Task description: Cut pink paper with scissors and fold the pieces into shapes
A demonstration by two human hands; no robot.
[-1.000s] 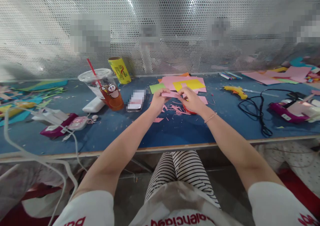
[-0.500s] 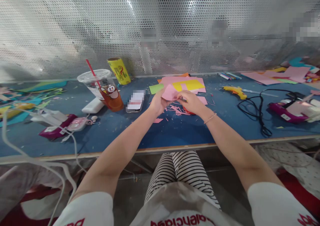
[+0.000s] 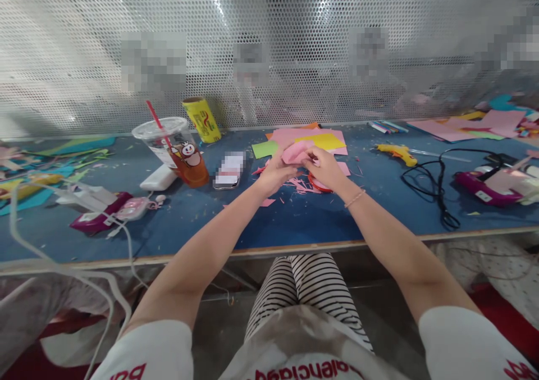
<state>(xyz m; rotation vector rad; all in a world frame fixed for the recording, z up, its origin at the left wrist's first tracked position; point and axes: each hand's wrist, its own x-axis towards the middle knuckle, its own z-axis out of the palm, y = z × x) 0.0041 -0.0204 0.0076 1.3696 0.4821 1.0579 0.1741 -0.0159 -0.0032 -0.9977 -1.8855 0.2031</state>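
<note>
Both hands hold one curved piece of pink paper above the table. My left hand is closed on its left and lower side. At the right edge, the fingers of my right hand pinch the same paper. Below the right hand lies a red-handled tool, mostly hidden, with narrow pink paper scraps around it. Behind the hands is a stack of coloured sheets, with a yellow sheet on top and a green sheet sticking out at the left.
On the left are a phone, a drink cup, a yellow canister and a purple power strip. To the right lie a yellow glue gun, a black cable and another purple strip. A perforated metal screen stands behind.
The pink paper has turned between my hands and now looks more curved. My left hand has rotated so its back shows more. The red-handled tool shows more.
</note>
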